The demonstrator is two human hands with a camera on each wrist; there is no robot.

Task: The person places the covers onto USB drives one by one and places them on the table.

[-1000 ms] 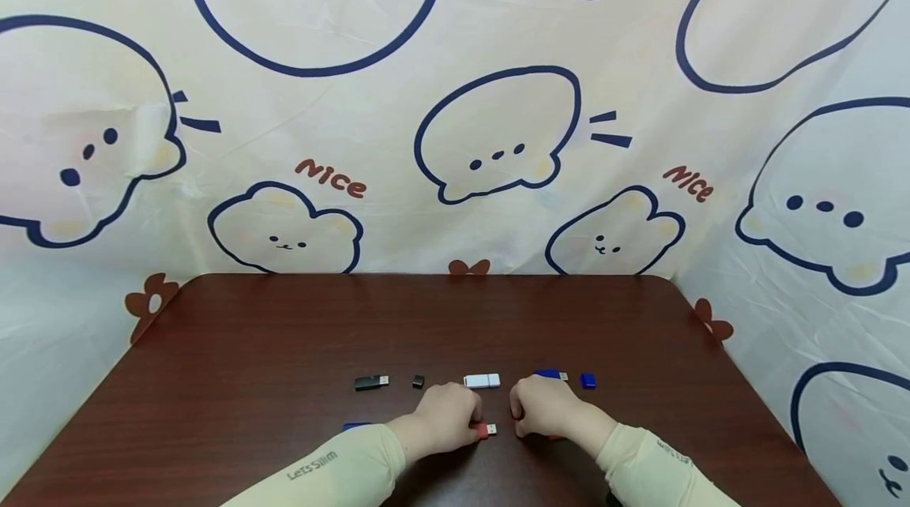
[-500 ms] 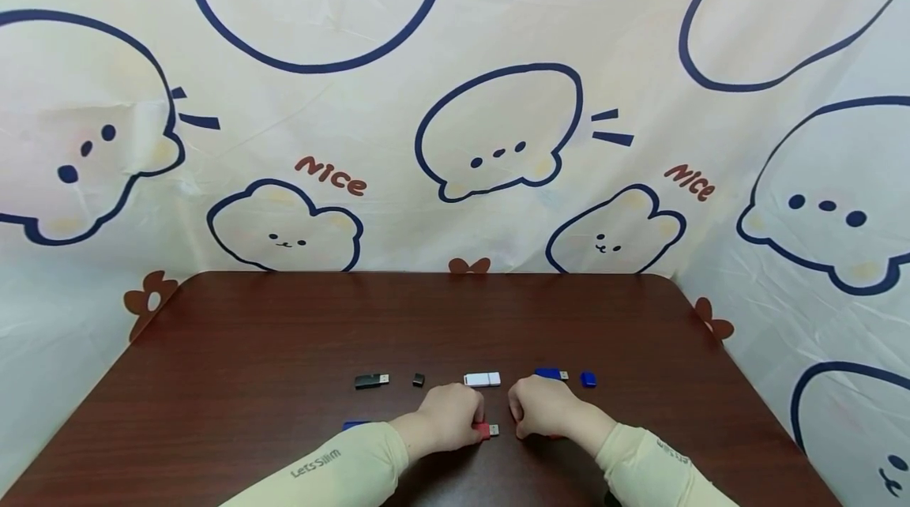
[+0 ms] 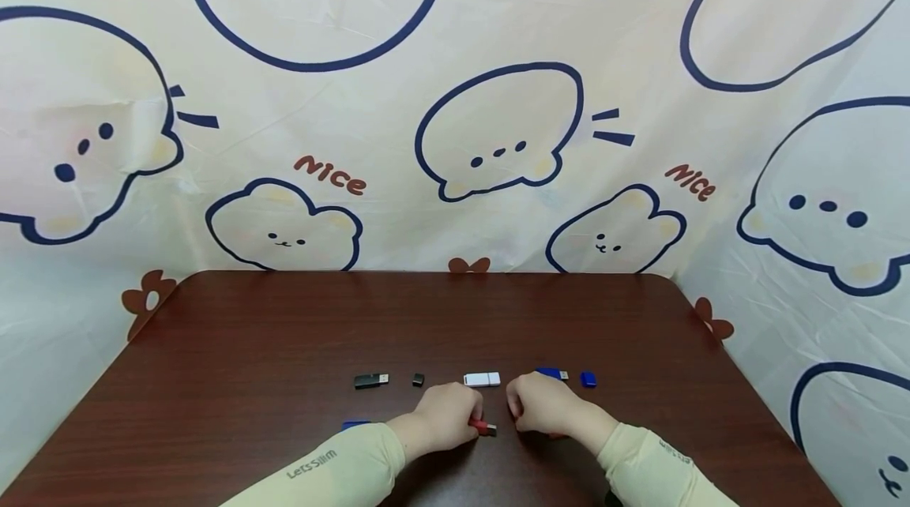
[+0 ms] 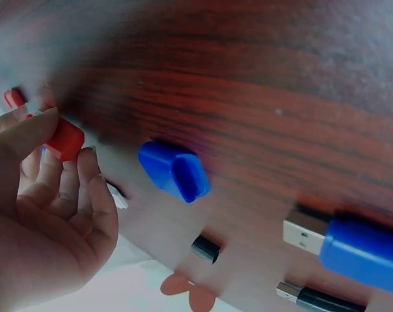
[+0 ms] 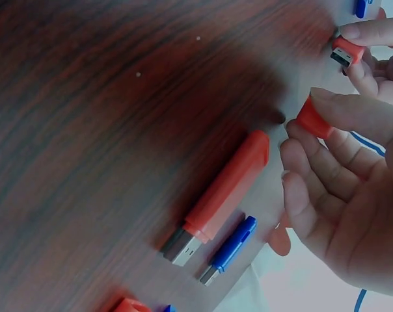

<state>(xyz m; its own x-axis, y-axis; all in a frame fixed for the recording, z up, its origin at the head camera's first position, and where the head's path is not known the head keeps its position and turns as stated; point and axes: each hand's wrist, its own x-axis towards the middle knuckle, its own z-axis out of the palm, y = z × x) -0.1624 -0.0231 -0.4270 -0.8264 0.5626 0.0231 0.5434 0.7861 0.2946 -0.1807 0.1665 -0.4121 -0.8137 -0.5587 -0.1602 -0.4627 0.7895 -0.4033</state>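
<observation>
My left hand (image 3: 448, 416) pinches a red USB stick (image 3: 483, 428) between thumb and fingers, its metal plug pointing right toward the other hand. In the left wrist view, the red body (image 4: 67, 140) shows at the fingertips. My right hand (image 3: 543, 403) pinches a small red cap (image 5: 312, 119), apart from the plug. Both hands are low over the table, a short gap between them. A second red USB stick (image 5: 229, 188) lies uncapped by the right hand, mostly hidden under the forearm in the head view.
Behind the hands lie a black USB stick (image 3: 371, 381), its black cap (image 3: 418, 380), a capped white stick (image 3: 482, 380), a blue stick (image 3: 551, 373) and a blue cap (image 3: 588, 380). Near the left forearm are another blue stick (image 4: 365, 253) and blue cap (image 4: 174, 170).
My left hand has turned the red USB stick, so its plug now tilts and shows darker. The right hand has shifted slightly left and away from the body with the red cap.
</observation>
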